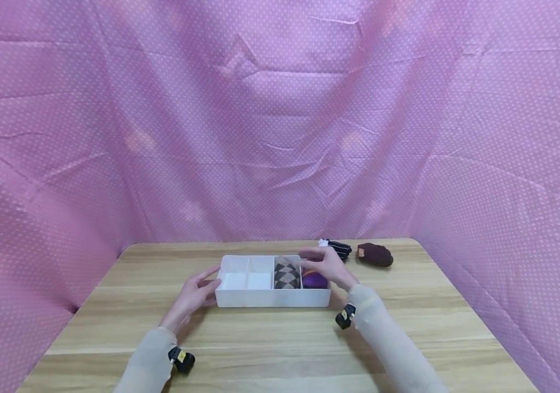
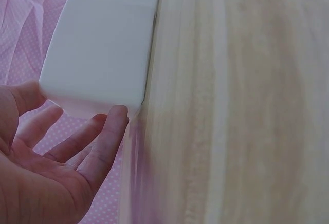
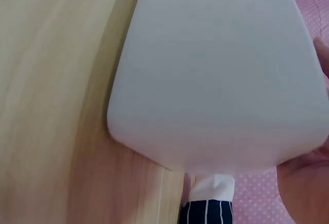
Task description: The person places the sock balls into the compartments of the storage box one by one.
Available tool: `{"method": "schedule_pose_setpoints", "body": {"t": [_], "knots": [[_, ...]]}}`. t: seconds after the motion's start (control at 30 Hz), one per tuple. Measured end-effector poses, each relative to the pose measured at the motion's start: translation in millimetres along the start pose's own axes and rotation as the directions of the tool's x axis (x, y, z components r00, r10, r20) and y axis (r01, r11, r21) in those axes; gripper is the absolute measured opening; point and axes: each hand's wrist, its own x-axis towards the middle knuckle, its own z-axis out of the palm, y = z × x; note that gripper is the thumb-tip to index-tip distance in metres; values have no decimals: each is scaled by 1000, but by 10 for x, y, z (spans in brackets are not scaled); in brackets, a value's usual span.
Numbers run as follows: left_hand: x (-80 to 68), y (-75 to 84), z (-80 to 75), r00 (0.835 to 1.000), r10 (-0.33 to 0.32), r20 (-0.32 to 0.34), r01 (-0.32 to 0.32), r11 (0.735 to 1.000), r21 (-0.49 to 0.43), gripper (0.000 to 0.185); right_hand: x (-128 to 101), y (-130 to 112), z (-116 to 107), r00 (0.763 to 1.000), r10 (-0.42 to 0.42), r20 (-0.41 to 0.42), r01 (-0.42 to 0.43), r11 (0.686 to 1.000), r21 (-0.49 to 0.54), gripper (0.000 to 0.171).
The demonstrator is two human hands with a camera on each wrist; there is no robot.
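Note:
A white divided box (image 1: 272,298) stands on the wooden table (image 1: 270,344). Its two left compartments look empty; an argyle sock (image 1: 286,274) fills the third and a purple sock (image 1: 315,281) the right one. My left hand (image 1: 205,285) lies open at the box's left end, with straight fingertips (image 2: 115,118) touching the end of the box (image 2: 103,39). My right hand (image 1: 318,257) hovers over the right end with fingers stretched out above the purple sock. In the right wrist view the palm (image 3: 308,183) sits beside the box (image 3: 216,70).
A dark striped sock (image 1: 337,249) (image 3: 208,211) and a rolled maroon sock (image 1: 375,255) lie on the table behind the box at the right. Pink dotted cloth (image 1: 280,136) walls in the table on three sides.

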Motion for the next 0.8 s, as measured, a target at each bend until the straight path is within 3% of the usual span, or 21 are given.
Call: {"method": "schedule_pose_setpoints", "body": {"t": [0.3, 0.57, 0.8], "knots": [[2, 19, -3, 1000, -3, -3, 3, 1000, -3, 54, -44, 26, -75, 1000, 13, -28, -13, 1000, -9, 43], [103, -9, -39, 1000, -10, 9, 10, 1000, 19, 55, -88, 76, -172, 997, -13, -76, 14, 1000, 12, 46], [171, -24, -79, 1000, -21, 6, 21, 1000, 15, 55, -118, 100, -317, 994, 12, -106, -10, 1000, 21, 45]]}}
